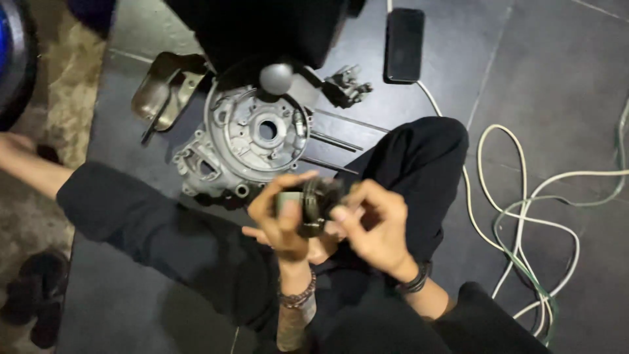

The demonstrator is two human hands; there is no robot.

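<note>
My left hand (283,216) and my right hand (370,219) both grip a small dark round metal part (314,202), a ring-shaped piece with a grey cylinder at its left side, held above my lap. Just beyond it, on the dark floor, lies a grey cast-metal engine casing (246,141) with a round hole in its middle. A grey ball-shaped knob (276,77) shows above the casing. My black-trousered legs (164,229) frame the casing on both sides.
A black phone (404,44) lies on the floor at the top with a white cable (524,216) looping to the right. A bent metal cover (160,92) and a small dark bracket (347,85) lie near the casing. Thin metal rods (334,141) rest beside it. Dark sandals (39,295) sit lower left.
</note>
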